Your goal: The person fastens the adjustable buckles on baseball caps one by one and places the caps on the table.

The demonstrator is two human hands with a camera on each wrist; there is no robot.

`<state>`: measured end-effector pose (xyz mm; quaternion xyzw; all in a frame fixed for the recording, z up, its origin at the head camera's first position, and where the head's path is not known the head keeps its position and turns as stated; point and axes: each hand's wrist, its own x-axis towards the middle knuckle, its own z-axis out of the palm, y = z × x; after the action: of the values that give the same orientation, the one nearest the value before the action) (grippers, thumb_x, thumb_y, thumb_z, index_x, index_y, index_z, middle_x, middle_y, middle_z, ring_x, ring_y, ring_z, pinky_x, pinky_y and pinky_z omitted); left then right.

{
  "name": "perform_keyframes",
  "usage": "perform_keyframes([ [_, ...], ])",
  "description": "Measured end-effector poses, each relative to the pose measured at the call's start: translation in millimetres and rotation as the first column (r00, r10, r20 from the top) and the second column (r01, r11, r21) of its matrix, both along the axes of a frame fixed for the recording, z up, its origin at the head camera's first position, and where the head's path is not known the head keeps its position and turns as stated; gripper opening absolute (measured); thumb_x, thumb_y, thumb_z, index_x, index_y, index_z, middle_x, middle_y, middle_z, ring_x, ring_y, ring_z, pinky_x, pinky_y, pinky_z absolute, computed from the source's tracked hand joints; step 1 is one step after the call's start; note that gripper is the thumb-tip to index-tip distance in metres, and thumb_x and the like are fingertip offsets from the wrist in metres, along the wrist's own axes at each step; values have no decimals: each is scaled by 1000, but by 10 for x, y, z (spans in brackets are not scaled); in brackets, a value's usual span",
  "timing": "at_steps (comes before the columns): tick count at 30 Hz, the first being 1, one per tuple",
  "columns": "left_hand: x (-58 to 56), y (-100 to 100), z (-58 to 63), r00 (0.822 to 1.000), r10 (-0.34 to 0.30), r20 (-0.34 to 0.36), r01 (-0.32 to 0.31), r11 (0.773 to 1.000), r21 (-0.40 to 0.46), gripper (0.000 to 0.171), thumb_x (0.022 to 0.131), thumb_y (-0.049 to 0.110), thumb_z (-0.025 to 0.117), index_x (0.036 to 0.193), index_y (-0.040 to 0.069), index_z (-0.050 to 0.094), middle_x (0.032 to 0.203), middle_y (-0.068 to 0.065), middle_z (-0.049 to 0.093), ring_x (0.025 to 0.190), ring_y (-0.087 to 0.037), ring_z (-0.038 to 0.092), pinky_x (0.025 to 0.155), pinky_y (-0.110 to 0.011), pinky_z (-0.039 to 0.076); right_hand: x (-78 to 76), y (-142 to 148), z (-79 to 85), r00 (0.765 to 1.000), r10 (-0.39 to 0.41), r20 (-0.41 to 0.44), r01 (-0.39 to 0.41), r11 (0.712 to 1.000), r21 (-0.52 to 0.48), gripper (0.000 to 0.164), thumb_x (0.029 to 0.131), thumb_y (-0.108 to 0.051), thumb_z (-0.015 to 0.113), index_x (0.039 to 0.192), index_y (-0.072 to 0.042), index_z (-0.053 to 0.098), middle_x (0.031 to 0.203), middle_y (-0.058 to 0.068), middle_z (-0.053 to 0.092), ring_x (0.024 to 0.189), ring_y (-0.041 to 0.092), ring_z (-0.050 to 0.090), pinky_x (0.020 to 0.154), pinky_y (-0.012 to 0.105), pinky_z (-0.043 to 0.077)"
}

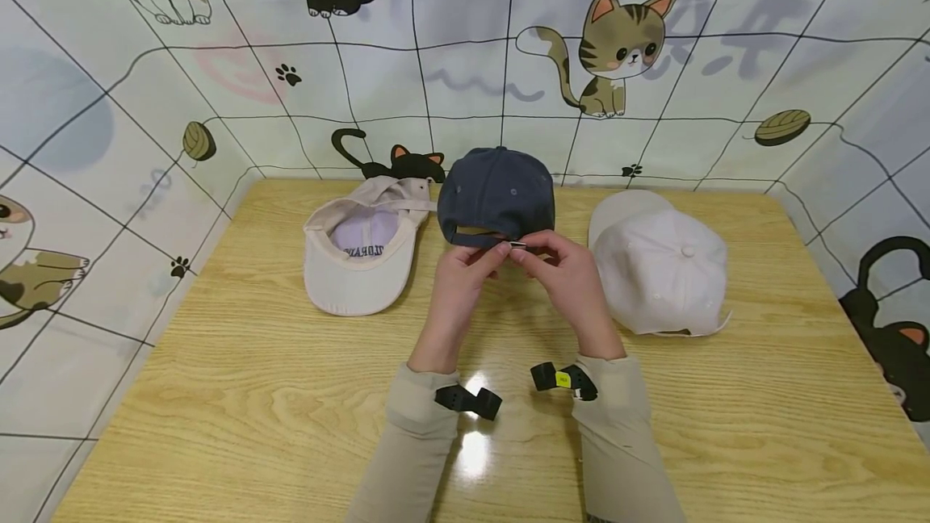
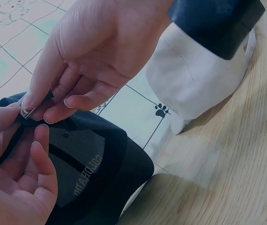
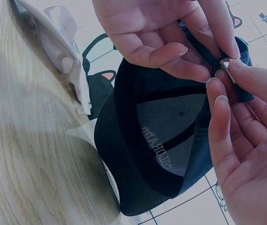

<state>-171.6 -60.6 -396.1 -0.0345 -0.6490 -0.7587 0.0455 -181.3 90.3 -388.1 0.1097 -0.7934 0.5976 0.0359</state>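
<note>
A navy baseball cap [image 1: 497, 192] is held up at the table's back edge, its rear strap toward me. My left hand [image 1: 462, 274] pinches the strap between thumb and fingers, just left of a small metal buckle [image 3: 227, 70]. From the other side my right hand [image 1: 569, 274] pinches the strap at the buckle, its thumb against the metal. The thumbs nearly meet there. Light lettering [image 3: 156, 147] shows inside the cap in the wrist views. Fingers partly hide the strap.
To the left, a pale cap with a lilac lining [image 1: 363, 231] lies with its inside showing. A white cap [image 1: 672, 265] sits at right, crown up. Both rest on the wooden table [image 1: 291, 418]. Behind stands a cat-patterned cloth backdrop [image 1: 465, 79].
</note>
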Motion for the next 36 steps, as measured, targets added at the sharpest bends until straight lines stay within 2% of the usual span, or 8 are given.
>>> perform_keyframes([
  [3,12,-16,36,1000,-2,8,2,1000,3,25,82,21,66,98,3,67,86,-2,64,90,-40,53,71,-42,46,-2,2,-5,1000,7,0,-7,1000,-12,30,77,-39,68,92,-13,65,89,2,62,72,15,61,66,37,50],
  [7,64,-35,142,1000,7,-4,-7,1000,-26,21,84,16,63,96,-1,66,82,-4,65,88,-38,55,70,-42,45,-5,-10,-10,1000,7,-1,-7,1000,-29,30,77,-37,68,94,-13,66,90,3,62,73,16,61,65,33,50],
  [11,113,-40,222,1000,13,-28,-13,1000,-29,20,85,13,62,97,-2,65,82,-7,65,86,-35,57,67,-34,46,0,-39,1,1000,4,6,-4,998,-57,29,79,-33,68,98,-11,66,92,4,63,76,15,60,67,39,50],
  [15,109,-44,207,999,14,-31,-14,1000,-3,20,84,12,62,98,-2,64,84,-7,65,88,-36,56,66,-30,45,57,-71,101,1000,2,2,-2,998,-62,25,81,-25,67,98,-7,66,93,6,63,79,16,60,69,43,49],
  [22,7,-50,30,1000,13,-26,-12,1000,13,21,81,20,67,96,5,67,86,-4,65,84,-21,59,69,-37,47,109,-63,206,1000,20,9,-19,995,-100,22,82,-18,66,95,0,65,84,4,61,74,24,58,65,34,50],
  [29,-6,-42,9,999,6,-51,-6,1000,3,23,81,25,67,95,7,67,86,-5,64,86,-32,55,72,-48,44,100,-35,190,996,87,31,-78,972,-224,18,83,-12,64,93,3,62,79,1,59,65,20,53,61,27,47],
  [36,-14,-50,-4,999,15,-49,-14,1000,13,22,81,24,67,96,7,67,84,-5,65,84,-33,57,67,-35,45,100,-49,189,996,84,30,-75,973,-219,18,82,-12,65,92,2,61,78,1,58,66,16,54,60,27,47],
])
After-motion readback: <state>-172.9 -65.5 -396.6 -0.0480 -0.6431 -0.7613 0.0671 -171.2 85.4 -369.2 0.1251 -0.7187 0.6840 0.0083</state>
